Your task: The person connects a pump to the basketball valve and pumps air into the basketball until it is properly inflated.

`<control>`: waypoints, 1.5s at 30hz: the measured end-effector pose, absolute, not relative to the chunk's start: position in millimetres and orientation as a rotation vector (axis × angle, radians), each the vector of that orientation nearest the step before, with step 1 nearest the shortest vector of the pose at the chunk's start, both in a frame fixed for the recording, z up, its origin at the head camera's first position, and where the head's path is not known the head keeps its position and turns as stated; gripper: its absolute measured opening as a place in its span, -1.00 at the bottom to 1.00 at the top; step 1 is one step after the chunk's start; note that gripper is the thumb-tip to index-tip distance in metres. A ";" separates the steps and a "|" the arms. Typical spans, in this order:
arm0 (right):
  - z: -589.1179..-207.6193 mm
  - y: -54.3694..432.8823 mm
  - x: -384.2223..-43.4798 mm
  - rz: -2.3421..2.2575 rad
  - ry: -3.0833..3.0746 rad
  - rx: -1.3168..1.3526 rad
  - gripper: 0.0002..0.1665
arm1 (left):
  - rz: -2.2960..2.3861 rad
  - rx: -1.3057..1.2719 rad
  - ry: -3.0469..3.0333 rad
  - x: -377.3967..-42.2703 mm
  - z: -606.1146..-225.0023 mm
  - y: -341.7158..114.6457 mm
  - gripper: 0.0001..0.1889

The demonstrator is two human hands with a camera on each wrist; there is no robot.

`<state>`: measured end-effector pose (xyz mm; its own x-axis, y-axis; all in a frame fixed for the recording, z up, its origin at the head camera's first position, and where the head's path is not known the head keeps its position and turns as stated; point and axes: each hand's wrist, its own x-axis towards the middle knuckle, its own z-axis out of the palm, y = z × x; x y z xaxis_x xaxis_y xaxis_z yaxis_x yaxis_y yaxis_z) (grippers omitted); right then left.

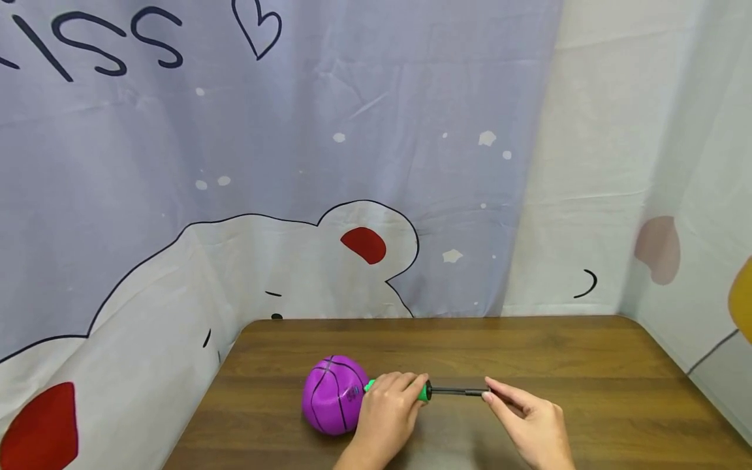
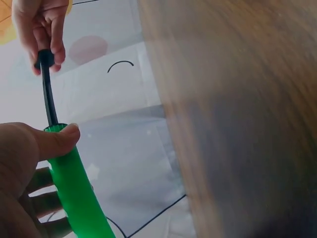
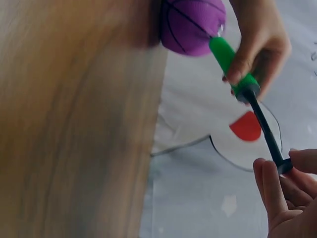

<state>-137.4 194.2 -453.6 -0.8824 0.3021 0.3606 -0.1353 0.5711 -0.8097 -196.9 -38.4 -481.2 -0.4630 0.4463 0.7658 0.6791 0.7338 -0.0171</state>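
A purple ball (image 1: 333, 395) with black lines, slightly sunken in shape, sits on the wooden table at the left. Beside it my left hand (image 1: 386, 411) grips the green barrel of a hand pump (image 2: 77, 193), thumb along the barrel near its black collar. In the right wrist view the pump's far end meets the ball (image 3: 190, 25). A thin black rod (image 1: 455, 391) extends out of the barrel to the right. My right hand (image 1: 531, 421) pinches the black knob (image 3: 284, 166) at the rod's end between thumb and fingers.
The brown wooden table (image 1: 623, 365) reaches back to a hanging curtain (image 1: 376, 130) with printed bear shapes, hearts and lettering. Another stretch of curtain (image 1: 705, 196) hangs along the table's right side.
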 end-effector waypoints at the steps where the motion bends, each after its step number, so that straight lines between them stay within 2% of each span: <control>1: -455.6 189.8 -138.3 1.261 -2.327 -0.111 -0.72 | -0.371 -0.851 -2.124 -197.0 -481.2 -37.7 -0.54; 12: -475.3 147.8 -152.0 1.372 -2.209 0.143 -0.71 | -0.338 -0.854 -2.118 -192.3 -483.5 -29.7 -0.57; 19: -464.6 154.6 -150.2 1.570 -2.292 0.026 -0.71 | -0.359 -0.848 -2.139 -192.4 -482.9 -32.1 -0.61; 29: -444.8 196.8 -138.1 1.336 -2.404 -0.170 -0.69 | -0.366 -0.819 -2.207 -192.6 -479.1 -35.6 -0.57; 34: -438.2 213.2 -134.6 1.314 -2.453 -0.237 -0.61 | -0.364 -0.814 -2.223 -192.7 -477.8 -36.6 -0.57; 38: -436.8 217.2 -134.4 1.321 -2.475 -0.240 -0.58 | -0.358 -0.817 -2.212 -192.9 -478.1 -37.3 -0.58; 45: -448.9 192.2 -140.0 1.312 -2.372 -0.111 -0.71 | -0.329 -0.858 -2.129 -194.6 -480.7 -37.1 -0.55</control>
